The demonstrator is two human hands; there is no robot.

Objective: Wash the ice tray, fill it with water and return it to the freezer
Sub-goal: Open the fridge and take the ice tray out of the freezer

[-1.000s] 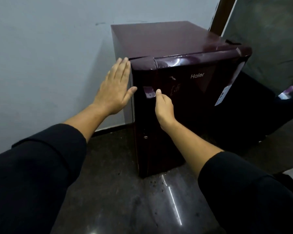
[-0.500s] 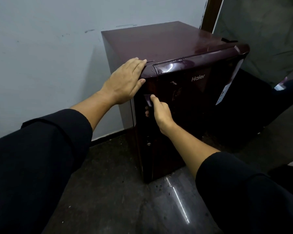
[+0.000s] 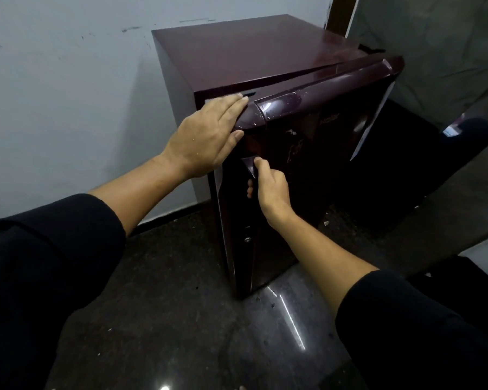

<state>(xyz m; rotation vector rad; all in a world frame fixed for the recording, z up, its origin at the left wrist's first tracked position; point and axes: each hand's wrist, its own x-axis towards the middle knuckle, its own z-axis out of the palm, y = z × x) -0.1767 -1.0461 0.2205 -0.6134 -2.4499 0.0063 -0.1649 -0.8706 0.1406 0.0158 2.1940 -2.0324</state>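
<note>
The glossy maroon compact fridge [image 3: 251,52] stands upright on the dark floor [image 3: 181,305] at 12 o'clock, against the pale wall [image 3: 68,94]. Its scuffed door [image 3: 321,170] bears a handle [image 3: 248,166] at 9 o'clock.

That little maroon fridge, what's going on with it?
A person is working at the small maroon fridge, which stands on the dark floor beside a pale wall. Their left hand lies flat on its top front corner, as if bracing it, while the right hand curls round the door grip. The door looks shut or barely cracked, and the inside is not in view.
</note>
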